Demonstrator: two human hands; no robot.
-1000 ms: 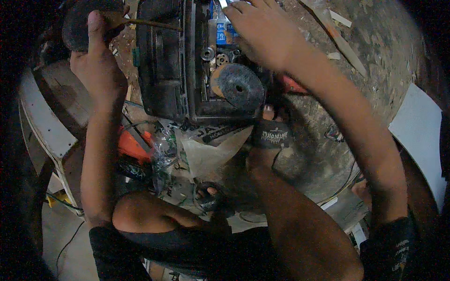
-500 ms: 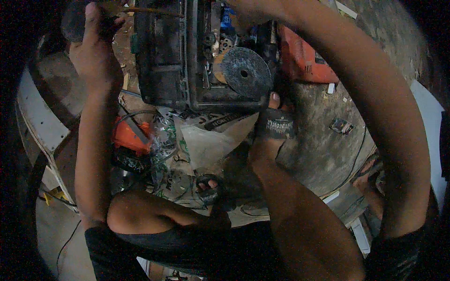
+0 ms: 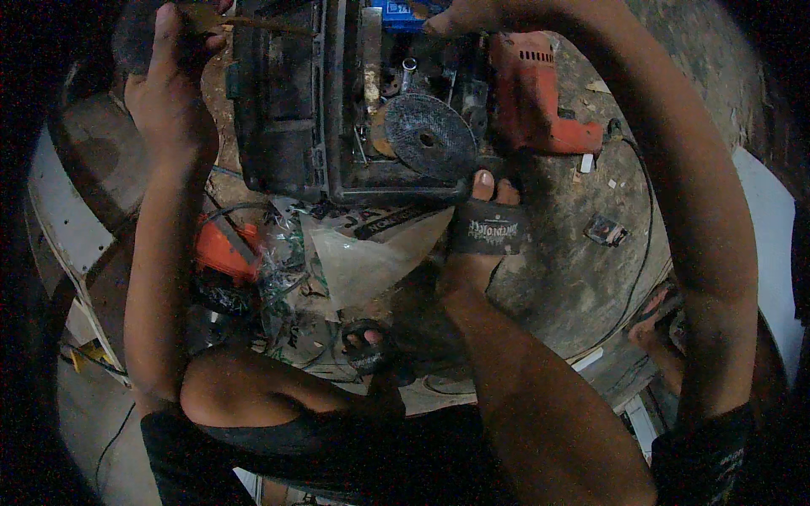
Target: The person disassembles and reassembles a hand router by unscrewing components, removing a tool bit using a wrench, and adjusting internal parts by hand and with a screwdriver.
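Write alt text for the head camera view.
Seen from above, a seated person reaches the right hand into an open black toolbox holding a grey grinding disc, while the left hand grips a thin tool at the box's left. A red power drill lies to the right.

A blue box [image 3: 403, 12] with white print sits at the far end of my open black toolbox [image 3: 278, 110], cut off by the upper edge. Just below the toolbox, a crumpled clear plastic bag [image 3: 367, 257] lies on the round bench [image 3: 574, 278], over a pale sheet with dark lettering [image 3: 384, 221] that peeks out along the toolbox's near edge. To its left lies a tangle of clear wrapping with dark print [image 3: 283, 278]. The strap of my sandal [image 3: 489, 229] carries a pale printed label on black.
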